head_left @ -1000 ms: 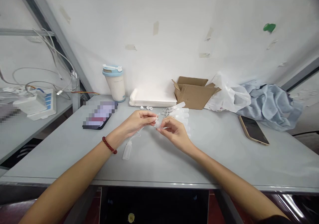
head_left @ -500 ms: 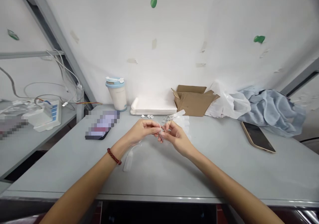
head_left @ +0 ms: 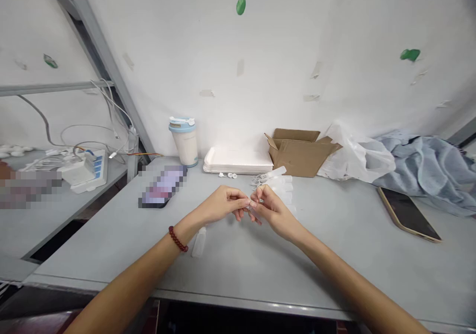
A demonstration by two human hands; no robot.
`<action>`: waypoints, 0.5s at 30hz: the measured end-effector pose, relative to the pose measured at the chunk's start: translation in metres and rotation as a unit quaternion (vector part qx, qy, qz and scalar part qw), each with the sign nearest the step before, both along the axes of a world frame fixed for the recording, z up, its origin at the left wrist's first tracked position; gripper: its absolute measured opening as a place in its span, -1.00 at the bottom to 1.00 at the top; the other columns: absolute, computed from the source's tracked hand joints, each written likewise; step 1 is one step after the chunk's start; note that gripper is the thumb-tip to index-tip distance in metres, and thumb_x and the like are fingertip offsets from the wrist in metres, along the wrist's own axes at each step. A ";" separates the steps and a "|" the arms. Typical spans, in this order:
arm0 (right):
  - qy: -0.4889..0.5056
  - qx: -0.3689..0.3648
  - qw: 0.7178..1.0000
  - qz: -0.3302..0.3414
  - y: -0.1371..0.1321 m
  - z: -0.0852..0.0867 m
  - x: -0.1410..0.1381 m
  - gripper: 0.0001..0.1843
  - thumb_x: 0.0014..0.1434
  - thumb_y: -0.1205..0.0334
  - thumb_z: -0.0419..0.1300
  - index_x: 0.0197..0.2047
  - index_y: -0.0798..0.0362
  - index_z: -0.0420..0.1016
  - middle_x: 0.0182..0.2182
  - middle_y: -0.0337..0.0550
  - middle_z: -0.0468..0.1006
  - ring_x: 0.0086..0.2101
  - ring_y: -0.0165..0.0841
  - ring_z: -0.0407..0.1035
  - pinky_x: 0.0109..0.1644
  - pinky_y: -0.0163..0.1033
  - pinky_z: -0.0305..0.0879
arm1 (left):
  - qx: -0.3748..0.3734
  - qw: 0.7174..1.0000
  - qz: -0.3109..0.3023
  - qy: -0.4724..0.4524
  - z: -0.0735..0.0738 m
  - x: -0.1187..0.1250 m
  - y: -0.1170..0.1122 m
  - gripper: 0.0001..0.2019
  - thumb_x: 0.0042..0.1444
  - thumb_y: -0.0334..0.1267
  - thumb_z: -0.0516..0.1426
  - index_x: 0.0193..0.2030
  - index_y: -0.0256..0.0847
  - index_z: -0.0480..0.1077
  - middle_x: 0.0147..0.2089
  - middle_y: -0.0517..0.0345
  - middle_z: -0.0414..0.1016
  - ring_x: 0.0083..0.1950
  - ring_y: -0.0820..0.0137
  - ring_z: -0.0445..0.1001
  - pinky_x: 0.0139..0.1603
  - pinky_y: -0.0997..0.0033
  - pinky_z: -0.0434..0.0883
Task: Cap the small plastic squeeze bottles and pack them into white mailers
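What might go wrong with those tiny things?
The left hand and right hand seem to pinch a small item, too hidden to make out; it might slip. Tiny round white pieces lie loose on the flat grey table and could roll away if bumped. The small translucent plastic bottle lies near the left wrist, so it might get nudged.

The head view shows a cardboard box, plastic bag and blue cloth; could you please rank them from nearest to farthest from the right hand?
1. Cardboard box: beyond the right hand, slightly right.
2. Plastic bag: right of the box.
3. Blue cloth: right of the bag.
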State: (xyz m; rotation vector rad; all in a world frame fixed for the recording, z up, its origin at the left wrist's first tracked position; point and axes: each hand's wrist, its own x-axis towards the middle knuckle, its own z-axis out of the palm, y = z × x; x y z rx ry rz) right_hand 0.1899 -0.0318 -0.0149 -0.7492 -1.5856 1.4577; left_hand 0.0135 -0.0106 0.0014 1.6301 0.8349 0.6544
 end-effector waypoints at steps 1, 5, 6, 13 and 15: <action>0.001 -0.001 1.000 -0.003 0.000 0.001 0.000 -0.74 0.19 0.12 0.09 -0.36 -0.02 0.03 -0.40 -0.36 0.19 -0.49 -0.51 0.29 -0.50 -0.35 0.13 | -0.007 1.000 -0.001 0.002 -0.001 0.000 0.000 -0.74 0.10 -0.13 0.13 -0.37 -0.33 0.45 -0.45 0.07 0.51 -0.49 0.47 0.40 -0.42 0.46 0.35; 0.004 -0.019 0.999 -0.027 -0.002 0.003 -0.002 -0.72 0.18 0.07 0.08 -0.34 -0.03 0.01 -0.39 -0.37 0.20 -0.55 -0.54 0.27 -0.60 -0.41 0.05 | -0.032 0.999 -0.009 -0.011 -0.001 0.002 -0.002 -0.74 0.09 -0.13 0.13 -0.38 -0.33 0.44 -0.45 0.10 0.49 -0.49 0.48 0.40 -0.42 0.47 0.35; 0.002 -0.025 0.999 -0.037 -0.003 0.003 -0.003 -0.72 0.17 0.05 0.07 -0.34 -0.04 0.00 -0.39 -0.37 0.21 -0.58 -0.55 0.26 -0.62 -0.43 0.02 | -0.032 0.999 -0.014 -0.012 -0.001 0.003 -0.003 -0.75 0.10 -0.13 0.13 -0.38 -0.33 0.44 -0.44 0.10 0.49 -0.48 0.48 0.39 -0.41 0.47 0.35; -0.021 -0.030 0.992 -0.121 -0.002 -0.006 -0.008 -0.68 0.16 -0.02 0.05 -0.36 -0.04 -0.03 -0.56 -0.49 0.18 -0.71 -0.60 0.11 -0.67 -0.44 0.03 | 0.028 0.999 -0.028 0.031 -0.001 0.008 -0.011 -0.76 0.14 -0.17 0.07 -0.31 -0.30 0.46 -0.40 0.11 0.50 -0.46 0.48 0.37 -0.38 0.47 0.33; -0.023 -0.033 0.991 -0.131 -0.003 -0.006 -0.009 -0.67 0.16 -0.04 0.05 -0.37 -0.04 -0.03 -0.59 -0.50 0.17 -0.71 -0.59 0.10 -0.67 -0.44 0.04 | 0.025 0.999 -0.026 0.027 -0.002 0.008 -0.012 -0.77 0.12 -0.18 0.08 -0.32 -0.30 0.46 -0.40 0.11 0.50 -0.47 0.48 0.37 -0.40 0.48 0.33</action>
